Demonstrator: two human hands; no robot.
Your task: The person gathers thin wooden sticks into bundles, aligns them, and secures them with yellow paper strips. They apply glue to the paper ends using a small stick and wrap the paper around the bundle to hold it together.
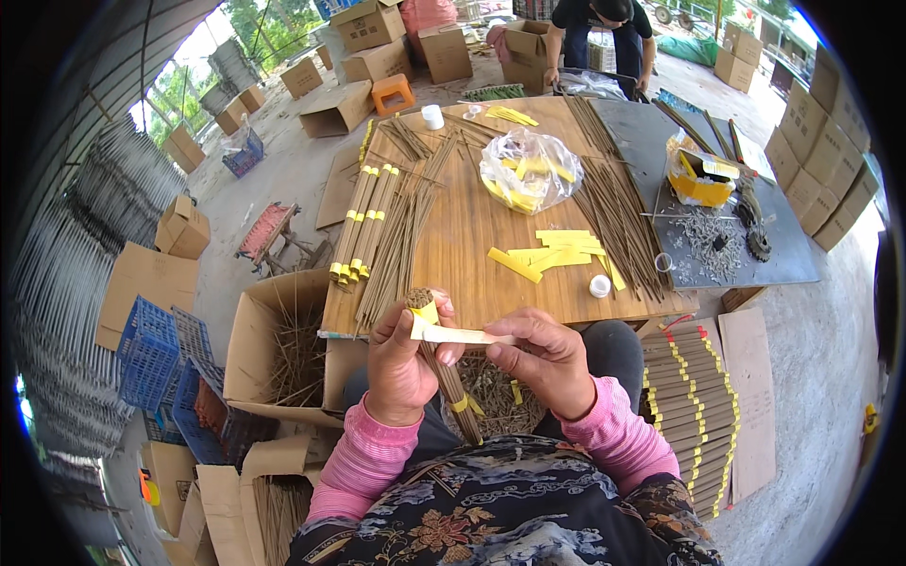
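My left hand [396,368] is closed round a bundle of thin brown sticks [446,375], which tilts over my lap with its round top end up. A yellow paper strip [427,314] lies about the bundle near that end, and another yellow band circles it lower down. Between thumb and fingers, my right hand [547,358] pinches a flat pale stick [467,336]. The pale stick's left end touches the yellow strip beside my left fingers. Beyond my hands, loose yellow strips [552,253] and a small white jar [599,286] rest on the wooden table [462,236].
Banded bundles [363,222] and loose sticks [401,236] lie on the table's left. A plastic bag [531,170] holds yellow strips. More bundles [694,406] are at lower right. An open carton [264,330] and blue crates [151,354] stand left. Another person [604,33] bends beyond the table.
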